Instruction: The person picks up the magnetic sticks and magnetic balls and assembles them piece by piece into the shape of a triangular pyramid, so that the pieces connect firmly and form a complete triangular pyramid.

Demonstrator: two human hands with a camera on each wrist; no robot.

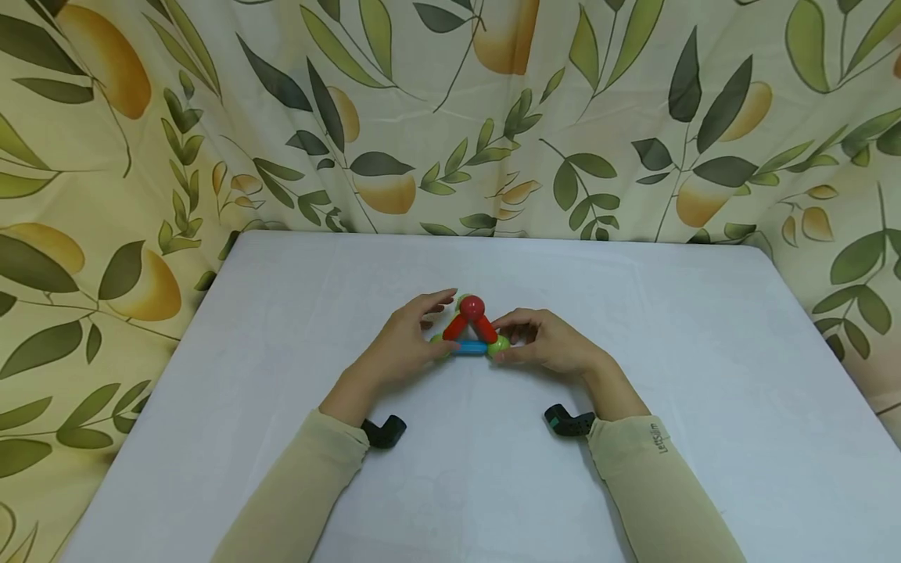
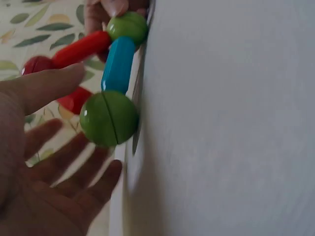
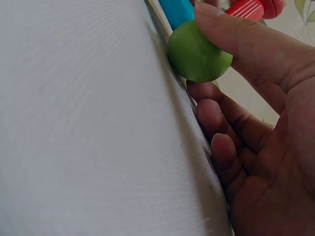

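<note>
A ball-and-rod toy frame stands on the table between both hands. Its red ball (image 1: 472, 307) sits at the peak, with red rods (image 1: 485, 328) sloping down from it. Along the front, a blue rod (image 1: 470, 347) joins two green balls. Beside the left green ball (image 2: 109, 119) is my left hand (image 1: 411, 332), its fingers spread and loosely bent, its thumb near the frame. My right hand (image 1: 556, 340) pinches the right green ball (image 3: 199, 51), thumb over it and bent fingers behind. Part of another green ball (image 1: 461, 300) shows behind the peak; the frame's back is mostly hidden.
A white cloth covers the table (image 1: 464, 485). Behind its far edge hangs a curtain (image 1: 436, 117) printed with leaves and fruit. Black wrist devices (image 1: 385, 432) sit at both sleeve cuffs.
</note>
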